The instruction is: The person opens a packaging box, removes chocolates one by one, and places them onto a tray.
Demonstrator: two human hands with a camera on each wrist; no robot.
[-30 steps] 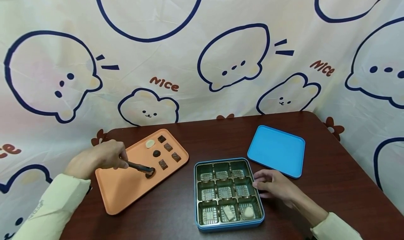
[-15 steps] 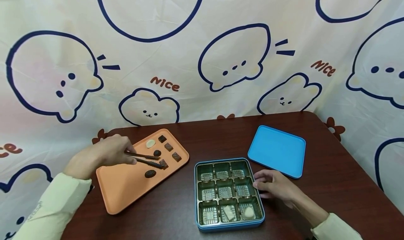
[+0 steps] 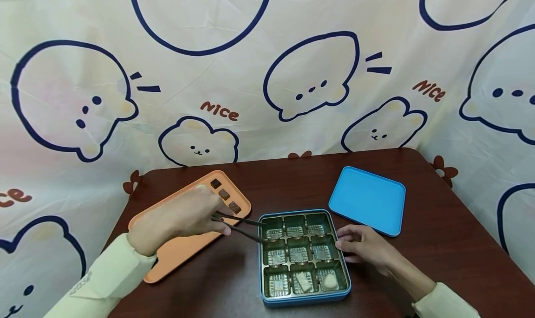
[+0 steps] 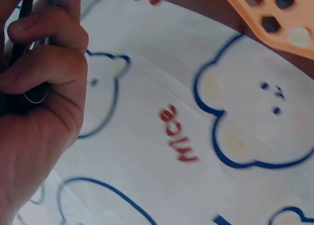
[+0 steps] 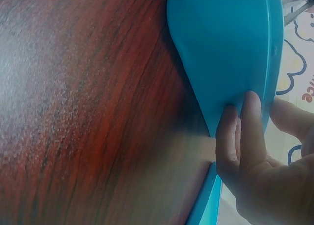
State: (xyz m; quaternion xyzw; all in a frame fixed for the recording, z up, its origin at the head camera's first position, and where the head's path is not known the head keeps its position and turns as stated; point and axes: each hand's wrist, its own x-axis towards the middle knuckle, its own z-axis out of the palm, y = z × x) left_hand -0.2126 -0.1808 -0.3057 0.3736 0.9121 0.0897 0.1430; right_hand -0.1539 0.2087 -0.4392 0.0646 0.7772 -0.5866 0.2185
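In the head view my left hand (image 3: pixel 188 216) grips black tongs (image 3: pixel 240 218), their two arms spread apart. The tong tips reach the left rim of a blue tin (image 3: pixel 305 303), and nothing shows between them. A gold insert (image 3: pixel 285 238) divides the tin into several compartments. Two in the front row hold pale pieces, a white wedge (image 3: pixel 303 282) and a round white piece (image 3: pixel 329 281). On the tin's right side rests my right hand (image 3: pixel 365 247). The right wrist view shows its fingers (image 5: pixel 251 117) laid straight against the outer wall, the thumb by the rim.
An orange tray (image 3: pixel 177 257) lies under my left forearm. Brown chocolate squares, one of them a dark square (image 3: pixel 215 183), sit at its far end; other pieces are hidden by the hand. A blue lid (image 3: pixel 368 199) lies behind the tin on the right. A printed cloth (image 3: pixel 309 76) hangs behind the table.
My left hand has brought the tongs from the dark round piece on the tray rightward to the tin, and their arms have spread apart. My right hand has stayed on the tin.
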